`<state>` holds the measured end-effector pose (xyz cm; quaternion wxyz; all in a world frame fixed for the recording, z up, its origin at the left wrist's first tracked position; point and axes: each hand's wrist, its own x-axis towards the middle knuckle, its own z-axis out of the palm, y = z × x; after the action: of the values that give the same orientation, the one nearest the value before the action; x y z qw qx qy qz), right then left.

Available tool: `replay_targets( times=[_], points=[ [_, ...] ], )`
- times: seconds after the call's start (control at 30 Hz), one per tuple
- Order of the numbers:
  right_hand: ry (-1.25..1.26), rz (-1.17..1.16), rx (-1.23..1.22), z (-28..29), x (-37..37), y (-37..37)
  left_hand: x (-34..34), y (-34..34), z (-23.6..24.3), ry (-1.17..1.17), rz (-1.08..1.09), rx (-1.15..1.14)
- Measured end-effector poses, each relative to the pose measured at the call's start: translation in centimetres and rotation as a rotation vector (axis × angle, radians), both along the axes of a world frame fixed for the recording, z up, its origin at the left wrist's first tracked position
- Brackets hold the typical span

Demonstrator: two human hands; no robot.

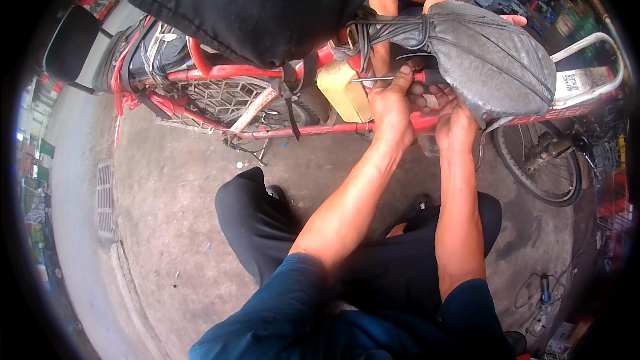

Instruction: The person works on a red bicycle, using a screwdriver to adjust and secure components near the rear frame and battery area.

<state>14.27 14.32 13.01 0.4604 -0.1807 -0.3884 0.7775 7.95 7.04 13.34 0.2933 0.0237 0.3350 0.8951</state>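
Observation:
My left hand [393, 108] is closed around a screwdriver [419, 77] with a red and black handle. Its thin metal shaft points left, across the top of a yellow block-shaped part [347, 90] on the red bike frame [313, 129]. Right beside it, my right hand [456, 123] is raised with curled fingers under the edge of the grey covered saddle [493, 53]. What those fingers grip, if anything, is hidden. Black cords wrap the saddle and the post next to it.
Another person's bare arms [383, 3] reach in from the far side. A black cloth shape [253, 7] covers the top middle. The bike's rear wheel [540, 160] stands at right, a metal basket [220, 100] at left. A cable and tool [545, 290] lie lower right.

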Motion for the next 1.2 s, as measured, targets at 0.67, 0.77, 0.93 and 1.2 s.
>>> replay_targets(
  times=[0.67,0.77,0.93,1.2],
  points=[
    [-0.159,-0.137,-0.097,-2.0,1.5,-2.5,-3.2,-9.4,-11.0,0.588,0.329,-0.632],
    [-0.224,-0.076,0.011,-1.8,2.0,-2.0,-4.1,-10.1,-9.4,0.534,0.153,-0.511],
    [-0.277,-0.108,0.093,-2.4,1.3,-2.6,-5.6,-11.1,-9.9,0.501,0.068,-0.513],
    [-0.183,-0.31,-0.009,-6.9,3.4,-5.2,-5.1,-9.9,-11.8,0.448,0.115,-0.39]
  ],
)
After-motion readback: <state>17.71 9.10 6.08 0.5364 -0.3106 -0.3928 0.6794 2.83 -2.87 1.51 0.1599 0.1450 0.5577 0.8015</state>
